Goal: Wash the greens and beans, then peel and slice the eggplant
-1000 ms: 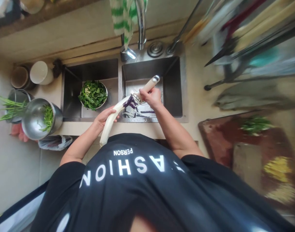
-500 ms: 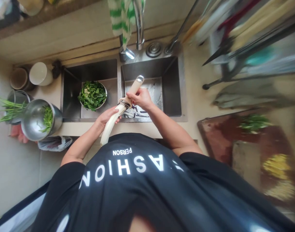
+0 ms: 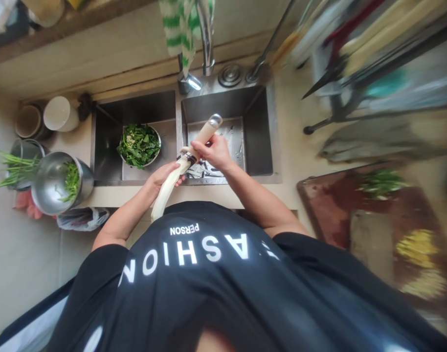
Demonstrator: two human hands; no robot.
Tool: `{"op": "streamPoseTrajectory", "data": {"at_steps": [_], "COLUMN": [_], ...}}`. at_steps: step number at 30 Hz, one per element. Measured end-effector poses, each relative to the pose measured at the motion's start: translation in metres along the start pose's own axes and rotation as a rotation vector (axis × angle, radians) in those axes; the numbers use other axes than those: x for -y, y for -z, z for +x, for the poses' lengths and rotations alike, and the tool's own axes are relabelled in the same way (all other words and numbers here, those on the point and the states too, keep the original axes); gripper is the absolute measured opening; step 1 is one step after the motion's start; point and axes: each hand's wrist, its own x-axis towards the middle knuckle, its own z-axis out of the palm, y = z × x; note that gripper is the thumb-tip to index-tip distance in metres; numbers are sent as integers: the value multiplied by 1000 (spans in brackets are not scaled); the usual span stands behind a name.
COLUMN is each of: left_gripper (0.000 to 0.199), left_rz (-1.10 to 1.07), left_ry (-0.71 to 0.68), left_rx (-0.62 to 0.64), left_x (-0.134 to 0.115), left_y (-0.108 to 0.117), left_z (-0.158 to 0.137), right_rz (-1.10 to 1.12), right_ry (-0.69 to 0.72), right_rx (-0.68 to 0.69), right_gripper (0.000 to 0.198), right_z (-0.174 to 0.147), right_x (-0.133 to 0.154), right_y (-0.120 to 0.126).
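Eggplant (image 3: 167, 188) was held across the sink's (image 3: 258, 137) front edge.
Left hand (image 3: 163, 175) had fingers wrapped around it, apparently for steadiness; right hand (image 3: 216, 152) gripped the peeler (image 3: 206, 133) handle, blade end at the eggplant's far end, presumably so peelings (image 3: 203, 171) fell inside.

A bowl (image 3: 158, 155) of leafy greens (image 3: 137, 145) sits in the left basin (image 3: 167, 131) of a steel double sink (image 3: 178, 124), near a chrome faucet (image 3: 206, 36) and a green-and-white striped cloth (image 3: 175, 29) hanging beside it. At left, a metal bowl (image 3: 46, 180) of cut greens (image 3: 71, 182) stands near long green stalks (image 3: 16, 169) and a white bowl (image 3: 58, 114). At right, a reddish-brown cutting board (image 3: 326, 205) bears chopped green pieces (image 3: 381, 183), yellow pieces (image 3: 417, 248), pale pieces (image 3: 425, 284) and a flat rectangular object (image 3: 370, 239).
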Motion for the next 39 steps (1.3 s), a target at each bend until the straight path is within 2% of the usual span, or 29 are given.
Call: {"op": "streamPoseTrajectory", "data": {"at_steps": [5,9,13,17,20,22,25,30,35,39], "left_gripper": [53,65,69,62,49,42,38,44,43,43], "left_rz": [38,30,36,-13,-117,-183,-205,-142,-82,-50], "left_ry": [-56,-68,-70,-40,-30,-16,48,118,125,77], "left_rx": [57,88,108,124,67,0,-69,-74,-77,4], "left_x": [2,9,14,12,8,5,1,-7,-8,-1], "left_y": [-1,4,11,16,16,13,6,-7,-10,-4], "left_z": [-1,-4,-10,-18,-20,-18,-12,-5,-5,-6], "right_rz": [-80,-87,-170,-343,-464,-425,-232,-27,-110,-198], "right_ry": [51,16,-28,-77,-81,-53,1,79,97,67], "right_rx": [-61,-22,-105,-227,-200,-190,-217,-100,-44,-73], "right_gripper": [44,45,47,40,35,36,43,51,48,44], "right_z": [-1,6,20,37,39,34,19,-3,-9,0], "right_x": [9,-2,-21,-44,-52,-47,-28,2,9,6], "right_y": [-8,-4,6,27,37,36,25,-1,-11,-4]}}
